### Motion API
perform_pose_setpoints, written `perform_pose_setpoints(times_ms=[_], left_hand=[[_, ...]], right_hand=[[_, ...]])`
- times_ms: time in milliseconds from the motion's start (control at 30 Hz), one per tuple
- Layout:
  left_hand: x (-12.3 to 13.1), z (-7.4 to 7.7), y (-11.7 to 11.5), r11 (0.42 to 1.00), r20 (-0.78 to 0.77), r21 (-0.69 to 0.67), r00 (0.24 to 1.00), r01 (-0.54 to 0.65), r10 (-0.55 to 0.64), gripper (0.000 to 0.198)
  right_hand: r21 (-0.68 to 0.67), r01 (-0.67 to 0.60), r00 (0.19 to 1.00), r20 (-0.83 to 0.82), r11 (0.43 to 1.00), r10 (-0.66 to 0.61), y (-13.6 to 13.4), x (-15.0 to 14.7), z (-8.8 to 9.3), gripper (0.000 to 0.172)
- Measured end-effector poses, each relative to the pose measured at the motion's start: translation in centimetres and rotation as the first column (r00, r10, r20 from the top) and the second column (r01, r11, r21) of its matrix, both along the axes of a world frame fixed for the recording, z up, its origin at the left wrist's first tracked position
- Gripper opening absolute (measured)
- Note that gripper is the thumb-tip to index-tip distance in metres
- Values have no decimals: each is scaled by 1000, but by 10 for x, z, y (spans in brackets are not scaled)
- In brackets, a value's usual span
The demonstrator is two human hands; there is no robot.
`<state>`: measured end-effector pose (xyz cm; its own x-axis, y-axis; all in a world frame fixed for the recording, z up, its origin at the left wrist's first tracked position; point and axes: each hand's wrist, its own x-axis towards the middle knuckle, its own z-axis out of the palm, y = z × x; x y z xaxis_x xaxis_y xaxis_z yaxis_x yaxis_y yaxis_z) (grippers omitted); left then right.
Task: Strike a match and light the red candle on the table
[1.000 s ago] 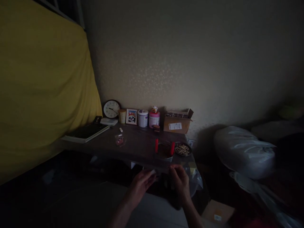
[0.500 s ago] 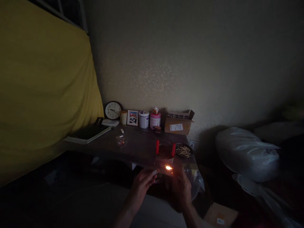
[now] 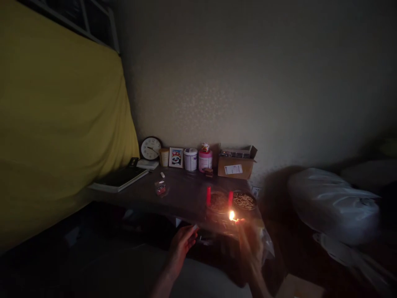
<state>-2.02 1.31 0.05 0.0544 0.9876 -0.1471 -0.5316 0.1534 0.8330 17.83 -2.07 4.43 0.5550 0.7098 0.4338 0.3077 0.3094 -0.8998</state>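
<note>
My right hand [image 3: 248,240], partly blurred, pinches a burning match [image 3: 235,220] with its flame at the left end. Just beyond the flame, two red candles [image 3: 209,196] stand upright on either side of a round bowl [image 3: 218,202] with dark contents. My left hand [image 3: 183,242] is below the table's front edge, fingers closed on a small pale object [image 3: 195,227], possibly a matchbox; most of it is hidden. Right of the candles lies a round dish of matchsticks [image 3: 244,200].
Along the wall stand a clock [image 3: 150,148], a paper cup [image 3: 164,157], a panda picture frame [image 3: 176,157], two tubs [image 3: 190,160] and an open cardboard box [image 3: 234,165]. A book [image 3: 120,181] lies left on the dark table [image 3: 182,190]. White plastic bags [image 3: 335,203] are at right.
The match flame has become taller and brighter, and my right hand has moved right with it. My left hand has drawn slightly away, leaving a wider gap between the hands.
</note>
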Motion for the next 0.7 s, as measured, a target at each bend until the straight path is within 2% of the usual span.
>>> perform_pose_setpoints(times_ms=[233, 333, 400, 500, 700], left_hand=[[1, 5, 21, 1000, 59, 1, 998, -12, 12, 33], [0, 3, 29, 999, 87, 25, 996, -23, 21, 31], [-1, -1, 31, 999, 78, -11, 996, -49, 49, 30], [-4, -9, 32, 992, 58, -85, 994, -91, 96, 30], [-7, -14, 31, 989, 28, -115, 995, -93, 97, 34]], right_hand=[[86, -38, 975, -213, 996, 56, 12, 3, 12, 22], [113, -45, 987, -148, 993, 61, 13, 3, 20, 21], [117, -55, 993, -100, 992, 67, 14, 3, 23, 21], [131, -37, 998, -49, 991, 44, 15, 2, 22, 21], [124, -47, 992, 126, 991, 31, 20, 2, 19, 18]])
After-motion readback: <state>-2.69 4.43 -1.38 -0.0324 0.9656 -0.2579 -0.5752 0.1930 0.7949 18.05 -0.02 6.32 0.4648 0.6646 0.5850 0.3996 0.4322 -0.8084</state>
